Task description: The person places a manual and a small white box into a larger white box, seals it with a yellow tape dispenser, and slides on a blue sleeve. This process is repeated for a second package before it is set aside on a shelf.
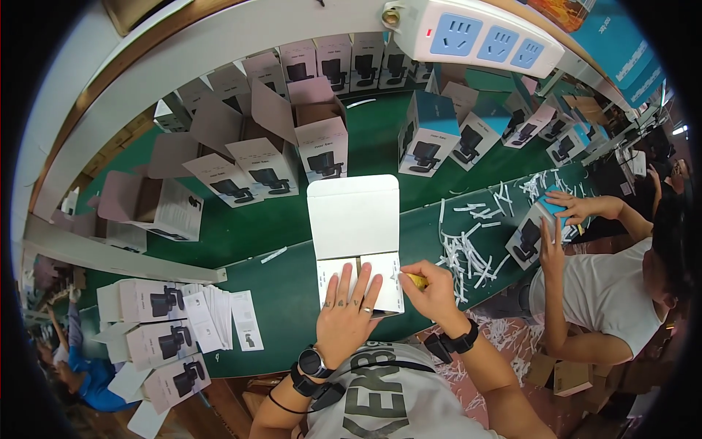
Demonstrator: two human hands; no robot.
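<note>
In front of me on the green table lies a carton (354, 216) with its long white lid flap raised away from me. My left hand (349, 301) rests flat on its white inner flaps, fingers spread, pressing near a narrow gap between them. Beside the carton's right edge, my right hand (431, 291) is closed around a small yellow object (417, 280); the fingers cover most of it, so its kind is unclear. The thumb of that hand is close to the carton's side.
Several open printed cartons (322, 146) stand at the back, with blue-topped cartons (429, 135) to their right. Left are stacked cartons (157, 304) and white leaflets (208, 318). Paper strips (468, 256) lie at right, where a co-worker's hands (556, 227) hold a carton. A power strip (482, 36) hangs above.
</note>
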